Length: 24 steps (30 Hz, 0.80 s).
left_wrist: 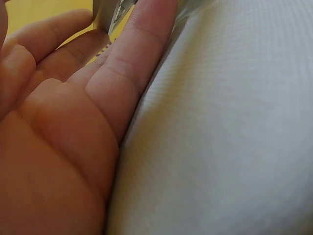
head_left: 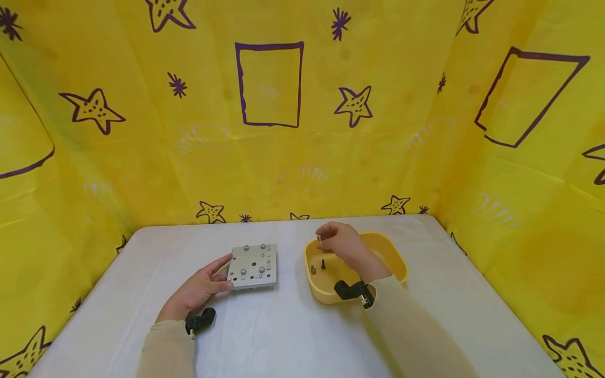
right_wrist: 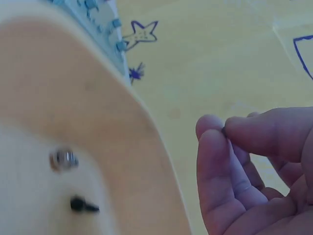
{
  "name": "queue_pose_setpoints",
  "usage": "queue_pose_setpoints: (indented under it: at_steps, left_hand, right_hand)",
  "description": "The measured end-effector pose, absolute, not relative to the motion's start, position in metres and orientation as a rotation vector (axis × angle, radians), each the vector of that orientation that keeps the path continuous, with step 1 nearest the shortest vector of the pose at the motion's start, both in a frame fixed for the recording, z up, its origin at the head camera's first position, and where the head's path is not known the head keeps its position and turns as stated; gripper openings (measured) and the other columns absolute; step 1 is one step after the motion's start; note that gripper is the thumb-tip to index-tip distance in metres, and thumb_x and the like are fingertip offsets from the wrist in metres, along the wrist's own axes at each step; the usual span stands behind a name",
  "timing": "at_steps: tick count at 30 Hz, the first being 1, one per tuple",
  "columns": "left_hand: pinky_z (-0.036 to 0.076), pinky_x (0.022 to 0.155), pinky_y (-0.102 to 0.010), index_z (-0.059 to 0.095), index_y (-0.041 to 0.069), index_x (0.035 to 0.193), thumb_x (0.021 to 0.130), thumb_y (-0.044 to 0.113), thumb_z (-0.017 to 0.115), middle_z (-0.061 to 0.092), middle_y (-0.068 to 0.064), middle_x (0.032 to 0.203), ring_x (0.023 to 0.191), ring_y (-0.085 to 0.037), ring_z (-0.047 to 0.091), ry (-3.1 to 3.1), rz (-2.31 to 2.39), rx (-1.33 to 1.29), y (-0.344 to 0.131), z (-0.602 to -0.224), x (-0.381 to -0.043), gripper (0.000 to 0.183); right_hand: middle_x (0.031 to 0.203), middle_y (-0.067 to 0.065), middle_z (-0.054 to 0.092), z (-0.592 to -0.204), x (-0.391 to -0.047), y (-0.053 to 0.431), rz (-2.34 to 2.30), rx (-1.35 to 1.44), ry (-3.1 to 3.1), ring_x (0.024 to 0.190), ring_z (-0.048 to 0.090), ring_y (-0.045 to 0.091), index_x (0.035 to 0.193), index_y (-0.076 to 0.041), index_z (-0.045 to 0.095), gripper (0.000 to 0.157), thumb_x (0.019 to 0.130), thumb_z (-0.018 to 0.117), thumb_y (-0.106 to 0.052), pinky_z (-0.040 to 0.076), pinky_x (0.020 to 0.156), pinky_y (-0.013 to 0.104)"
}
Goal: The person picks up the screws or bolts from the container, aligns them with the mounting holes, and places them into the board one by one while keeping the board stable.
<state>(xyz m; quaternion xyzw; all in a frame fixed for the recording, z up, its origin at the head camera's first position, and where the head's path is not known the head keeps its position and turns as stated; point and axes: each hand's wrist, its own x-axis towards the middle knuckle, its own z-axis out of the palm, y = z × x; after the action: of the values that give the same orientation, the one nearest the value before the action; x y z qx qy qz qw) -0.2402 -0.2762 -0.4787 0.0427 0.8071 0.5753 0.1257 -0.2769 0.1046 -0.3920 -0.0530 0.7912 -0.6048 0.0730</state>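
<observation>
We see a grey metal plate (head_left: 252, 256) near the middle of the white table (head_left: 264, 336). Four big round bolts (head_left: 262, 270) sit on top, and there are small holes too. Our left hand (head_left: 200, 289) grips the plate by its left side, with the thumb at the near corner and the other fingers farther back. We cannot tell if the plate touches the table. To the right of the plate, and apart from it, stands a yellow bowl (head_left: 326, 296). Our right hand (head_left: 347, 249) is over the far left part of the bowl, and its thumb and fingertips pinch a tiny piece (right_wrist: 224, 131). The fingers hide most of it, so we cannot tell what it is. Inside the bowl, a black screw (head_left: 323, 264) lies just beside a little shiny bit (head_left: 313, 270). Behind the table hangs a bright yellow cloth (head_left: 269, 157) with purple stars and boxes drawn on it.
</observation>
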Motion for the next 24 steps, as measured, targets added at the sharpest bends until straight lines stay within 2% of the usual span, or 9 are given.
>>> queue_pose_setpoints:
  at_steps: [6, 12, 16, 20, 24]
  left_hand:
    - [0.022, 0.112, -0.058, 0.034, 0.024, 0.157, 0.081, 0.025, 0.084, 0.046, -0.018, 0.149, 0.128, -0.031, 0.053, 2.348, 1.679, 0.118, -0.276, -0.478, -0.238, 0.091]
    - [0.022, 0.112, -0.058, 0.034, 0.024, 0.157, 0.08, 0.025, 0.084, 0.045, -0.018, 0.149, 0.127, -0.03, 0.054, 2.338, 1.691, 0.117, -0.277, -0.477, -0.24, 0.092]
    - [0.026, 0.112, -0.055, 0.033, 0.023, 0.158, 0.081, 0.025, 0.084, 0.047, -0.019, 0.147, 0.126, -0.028, 0.055, 2.328, 1.697, 0.144, -0.278, -0.479, -0.241, 0.092]
    - [0.028, 0.111, -0.054, 0.033, 0.023, 0.158, 0.081, 0.024, 0.084, 0.047, -0.019, 0.147, 0.125, -0.027, 0.056, 2.321, 1.703, 0.143, -0.278, -0.48, -0.241, 0.092]
    - [0.028, 0.112, -0.053, 0.034, 0.024, 0.157, 0.08, 0.024, 0.085, 0.047, -0.017, 0.148, 0.125, -0.028, 0.056, 2.321, 1.706, 0.12, -0.278, -0.481, -0.242, 0.092]
  right_hand:
    - [0.105, 0.02, 0.061, -0.39, -0.281, 0.07, -1.957, -0.118, 2.164, 0.097, 0.068, 0.036, 0.113, -0.001, 0.066, 0.021, 0.093, 0.063, 0.006, 0.057, 0.078, 0.034]
    - [0.1, 0.019, 0.064, -0.391, -0.278, 0.038, -1.969, -0.126, 2.093, 0.091, 0.07, 0.035, 0.107, 0.001, 0.066, 0.013, 0.094, 0.064, 0.002, 0.058, 0.074, 0.033]
    - [0.097, 0.016, 0.068, -0.397, -0.274, 0.019, -1.882, -0.155, 2.162, 0.089, 0.069, 0.035, 0.106, 0.001, 0.067, 0.012, 0.094, 0.064, -0.001, 0.058, 0.071, 0.032]
    - [0.095, 0.01, 0.068, -0.406, -0.271, 0.006, -1.699, -0.19, 2.297, 0.08, 0.066, 0.025, 0.107, -0.003, 0.07, 0.015, 0.092, 0.068, -0.005, 0.056, 0.07, 0.03]
    - [0.089, 0.003, 0.066, -0.415, -0.269, -0.001, -1.568, -0.235, 2.398, 0.073, 0.06, 0.02, 0.102, -0.007, 0.073, 0.013, 0.089, 0.07, -0.004, 0.053, 0.065, 0.027]
